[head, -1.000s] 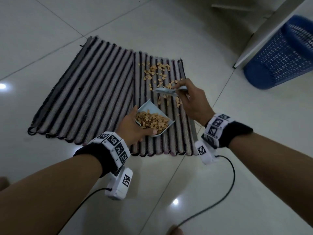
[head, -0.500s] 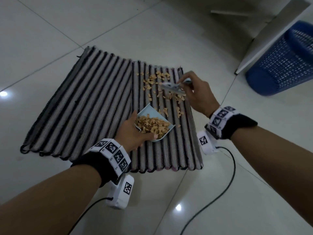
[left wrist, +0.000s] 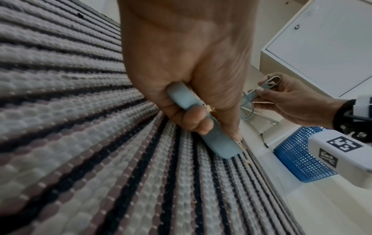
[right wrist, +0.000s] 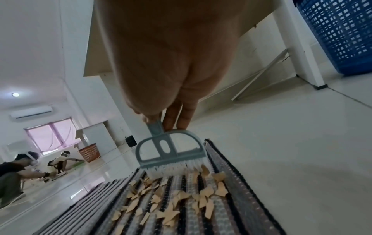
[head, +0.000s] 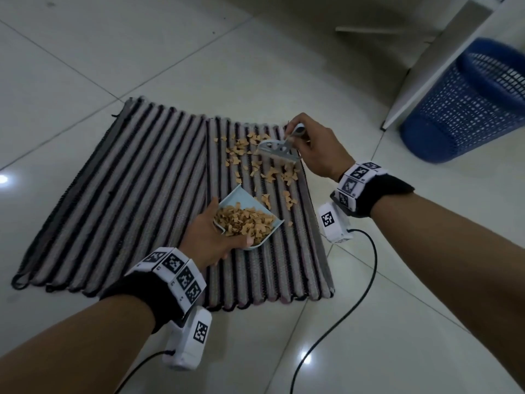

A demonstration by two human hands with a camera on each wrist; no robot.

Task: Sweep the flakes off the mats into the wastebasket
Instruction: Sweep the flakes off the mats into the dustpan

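Two striped mats [head: 127, 200] lie side by side on the tiled floor. Tan flakes [head: 267, 169] [right wrist: 177, 197] are scattered over the far part of the right mat [head: 301, 251]. My left hand [head: 210, 237] [left wrist: 187, 89] grips the handle of a light blue dustpan [head: 247, 220] [left wrist: 211, 136] heaped with flakes, resting on the right mat. My right hand [head: 312, 146] [right wrist: 167, 76] pinches the handle of a small grey-blue brush [head: 279, 149] [right wrist: 171, 152]; its white bristles touch the mat behind the flakes. The blue mesh wastebasket [head: 471, 106] stands at the far right.
A white table leg [head: 443, 58] stands between the mats and the wastebasket. Cables [head: 341, 314] run from the wrist cameras across the floor. In the right wrist view, other people [right wrist: 14, 174] and an orange basket [right wrist: 89, 152] are far off at the left.
My right hand has carried the brush away from the dustpan toward the mat's far edge, behind the loose flakes. The left hand has kept the dustpan in place.
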